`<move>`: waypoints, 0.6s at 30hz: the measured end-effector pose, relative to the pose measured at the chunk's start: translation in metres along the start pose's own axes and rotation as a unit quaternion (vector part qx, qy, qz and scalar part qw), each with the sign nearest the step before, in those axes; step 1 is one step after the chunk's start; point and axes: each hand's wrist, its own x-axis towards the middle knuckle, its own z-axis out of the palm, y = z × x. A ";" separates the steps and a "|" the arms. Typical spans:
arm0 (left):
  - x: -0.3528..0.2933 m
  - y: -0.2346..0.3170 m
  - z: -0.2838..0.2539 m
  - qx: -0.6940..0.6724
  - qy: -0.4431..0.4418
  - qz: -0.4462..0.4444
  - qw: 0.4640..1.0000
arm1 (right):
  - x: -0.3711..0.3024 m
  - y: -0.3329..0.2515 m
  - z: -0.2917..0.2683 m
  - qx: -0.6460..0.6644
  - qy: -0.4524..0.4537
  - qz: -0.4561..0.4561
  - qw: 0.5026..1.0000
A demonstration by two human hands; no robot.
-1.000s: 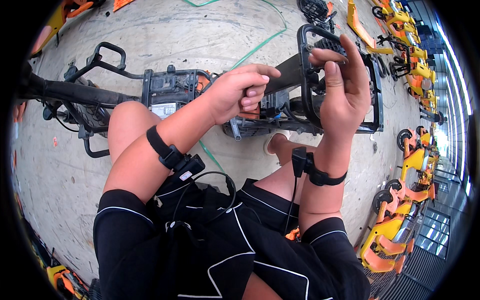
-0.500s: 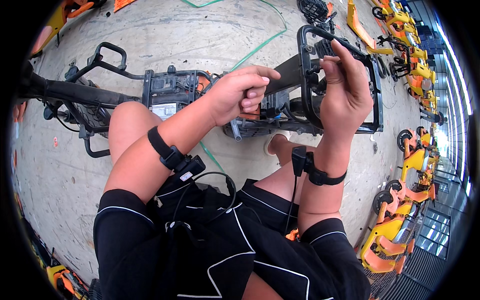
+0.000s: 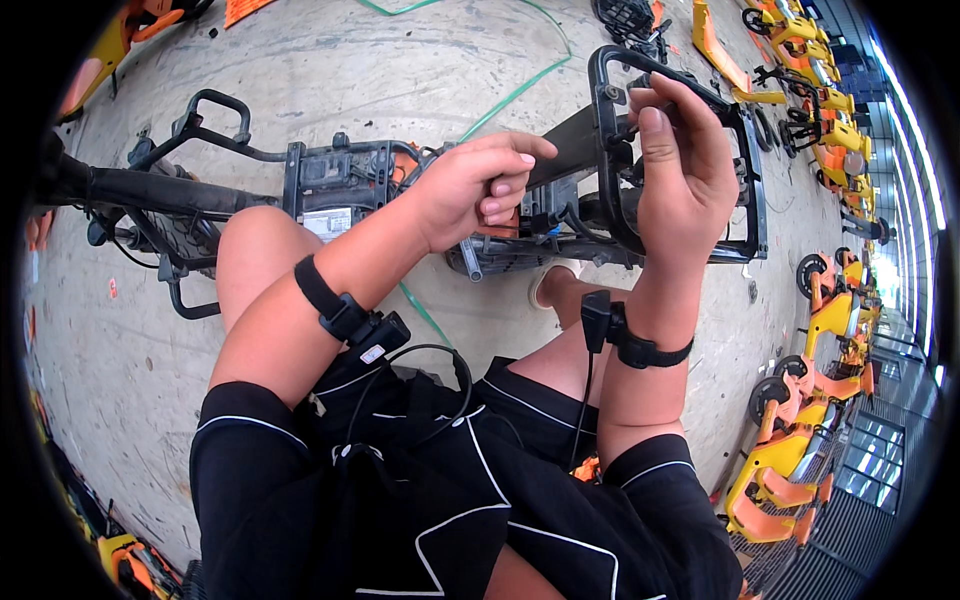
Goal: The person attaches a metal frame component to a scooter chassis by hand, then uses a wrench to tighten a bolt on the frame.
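A stripped black scooter frame [image 3: 345, 165] lies across the floor in front of me. Above its middle, my left hand [image 3: 475, 185] has the index finger stretched to the right and the other fingers curled closed; whatever they may hold is hidden. A grey metal bar [image 3: 471, 260] juts out below that hand; whether the two touch, I cannot tell. My right hand [image 3: 685, 170] is raised at the black tubular rack [image 3: 604, 150] on the frame's right end. Its thumb and bent fingers stand apart, and nothing shows between them. Contact with the rack is unclear.
Black straps with small devices and cables circle both my forearms. A green line [image 3: 520, 95] runs over the concrete floor [image 3: 400, 60]. Rows of yellow and orange scooters [image 3: 790, 450] stand along the right, with loose parts [image 3: 633, 28] at the far side. My legs flank the frame.
My right hand's fingers have bent further and shifted slightly left, and its thumb has straightened upward beside the rack. The left hand has barely moved.
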 end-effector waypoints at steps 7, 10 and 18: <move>-0.001 0.001 0.001 0.006 0.002 0.004 1.000 | 0.000 -0.001 -0.003 -0.080 0.033 -0.026 0.996; 0.000 0.000 0.000 0.006 -0.004 0.001 1.000 | -0.001 0.000 -0.005 -0.087 0.035 -0.028 0.995; 0.001 0.001 0.001 0.007 0.000 -0.003 1.000 | 0.002 0.000 -0.005 -0.096 0.006 -0.070 0.993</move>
